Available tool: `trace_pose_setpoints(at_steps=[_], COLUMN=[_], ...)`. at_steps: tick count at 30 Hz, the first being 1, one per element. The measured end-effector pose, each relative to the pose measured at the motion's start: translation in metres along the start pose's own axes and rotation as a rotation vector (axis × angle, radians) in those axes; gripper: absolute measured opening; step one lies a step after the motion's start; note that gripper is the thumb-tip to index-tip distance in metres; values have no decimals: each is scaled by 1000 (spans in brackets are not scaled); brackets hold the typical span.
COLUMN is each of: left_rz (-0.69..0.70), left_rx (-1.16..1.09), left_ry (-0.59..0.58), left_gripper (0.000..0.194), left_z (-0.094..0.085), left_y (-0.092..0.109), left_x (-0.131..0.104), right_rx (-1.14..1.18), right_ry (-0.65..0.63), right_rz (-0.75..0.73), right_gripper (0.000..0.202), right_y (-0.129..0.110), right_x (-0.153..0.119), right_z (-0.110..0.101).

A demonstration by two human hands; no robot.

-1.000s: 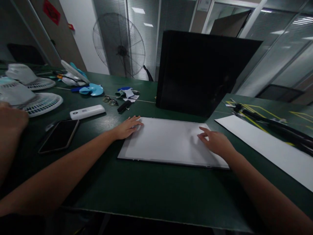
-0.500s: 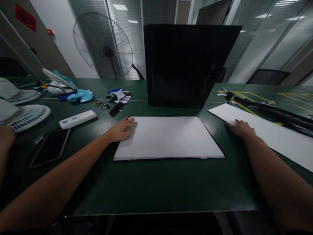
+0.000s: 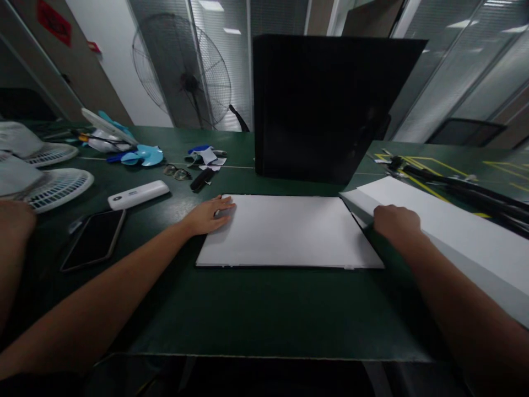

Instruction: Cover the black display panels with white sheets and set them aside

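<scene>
In front of me lies a white rectangular panel (image 3: 289, 231) with thin dark edges, flat on the green table. My left hand (image 3: 210, 215) rests on its left edge, fingers stretched out and spread. To the right, my right hand (image 3: 397, 225) is closed on the left edge of a large white sheet (image 3: 463, 231). That edge is raised, and a greyer white surface shows beneath it. A corner of white sheet reaches the panel's right edge; I cannot tell whether they touch. The fingertips of my right hand are hidden.
A large black screen (image 3: 330, 110) stands behind the panel. At left are a phone (image 3: 97, 237), a white oblong device (image 3: 138, 194), glasses (image 3: 177, 172) and white fan parts (image 3: 61, 184). Another person's hand (image 3: 16, 220) is at the far left. Black strips (image 3: 475, 193) lie at right.
My right hand has closed on the white sheet and lifted its edge, shifting it slightly left towards the panel. My left hand stays on the panel. The view has shifted slightly.
</scene>
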State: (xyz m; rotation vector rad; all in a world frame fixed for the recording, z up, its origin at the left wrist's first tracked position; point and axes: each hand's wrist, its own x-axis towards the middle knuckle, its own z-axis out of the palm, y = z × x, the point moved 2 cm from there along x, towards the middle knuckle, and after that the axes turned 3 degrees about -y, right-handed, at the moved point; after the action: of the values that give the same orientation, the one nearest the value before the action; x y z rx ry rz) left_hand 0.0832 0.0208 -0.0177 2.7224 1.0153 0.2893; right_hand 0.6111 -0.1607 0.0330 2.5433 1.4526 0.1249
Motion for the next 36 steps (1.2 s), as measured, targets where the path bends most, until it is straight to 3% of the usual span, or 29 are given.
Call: trace_pose_setpoints(at_steps=[4,7,10,16,22,25,28,32,36], left_rz=[8,18,35,-14,-15,-11,0,48,59], left_rx=[-13,-17,-35,-33,-30,-64,-74,-70,-82], left_ry=[10,16,32,24,77,80,67,46,42], left_gripper=[63,66,68,87,114,114,110,87,61], left_z=[-2,-2,-3,-2,0,0,0,0,1], left_y=[1,3,5,7,4,2,0,-3,-4], left_x=[-1,-1,-1,-2,-2,-3,-4,-5,-5], right_rx=[-66,-55,-17,178,384,464,459,329,245], right_ry=[6,17,13,142,51,47,139,233,214], right_rz=[-225,-558,-875,-1236,-1436,-1420,-1260,-847,-398], right_gripper=[35,37,38,49,58,64,69,76,83], right_y=[-64,-114,-148,-161,-153,-147,-139,-112,-61], right_x=[-52,-94,-127,-142,-133,-124,-107,-64,-9], right_z=[-22,-32,-29,-12,-7,-5,-3,4,23])
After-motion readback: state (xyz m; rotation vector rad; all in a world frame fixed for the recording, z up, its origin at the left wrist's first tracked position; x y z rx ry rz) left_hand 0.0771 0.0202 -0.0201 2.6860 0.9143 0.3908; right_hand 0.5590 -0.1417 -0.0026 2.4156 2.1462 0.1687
